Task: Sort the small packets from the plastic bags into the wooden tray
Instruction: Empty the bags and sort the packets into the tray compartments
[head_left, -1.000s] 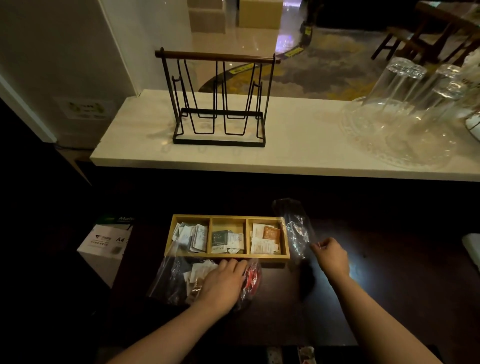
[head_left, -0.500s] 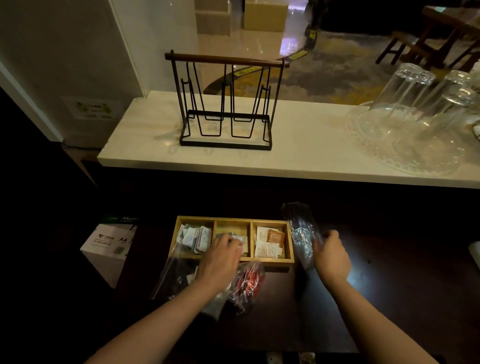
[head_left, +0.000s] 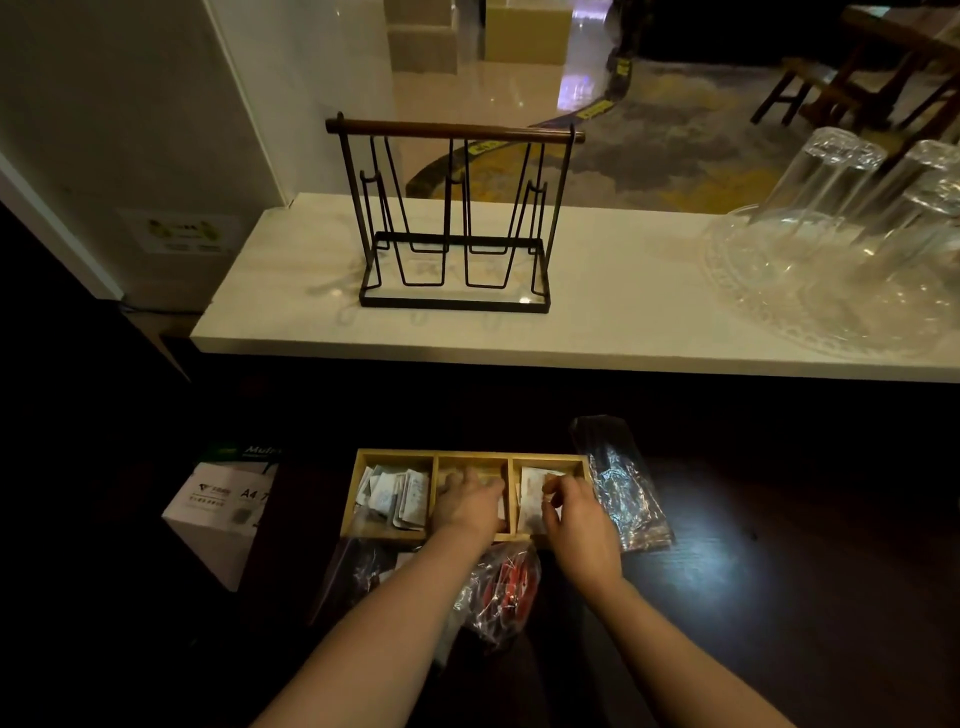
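The three-compartment wooden tray (head_left: 395, 453) lies on the dark table, with white packets (head_left: 397, 496) stacked in its left compartment. My left hand (head_left: 467, 506) reaches into the middle compartment, its fingers curled down around packets and hiding most of them. My right hand (head_left: 579, 519) hovers over the right compartment, thumb and fingertips pinching a white packet (head_left: 532, 486). A clear plastic bag (head_left: 623, 493) lies just right of the tray, apart from my hand. A bag with red packets (head_left: 501, 590) and another bag with white packets (head_left: 363, 569) sit in front of the tray, under my left forearm.
A white A4 paper box (head_left: 218, 514) stands left of the table. Above and behind, a pale counter (head_left: 623, 322) carries a black wire rack (head_left: 454, 218) and upturned glasses on a glass tray (head_left: 841, 260). A bright light patch lies on the table at the right.
My left hand left the front bag and moved into the tray's middle compartment. My right hand let go of the clear bag and came left over the right compartment.
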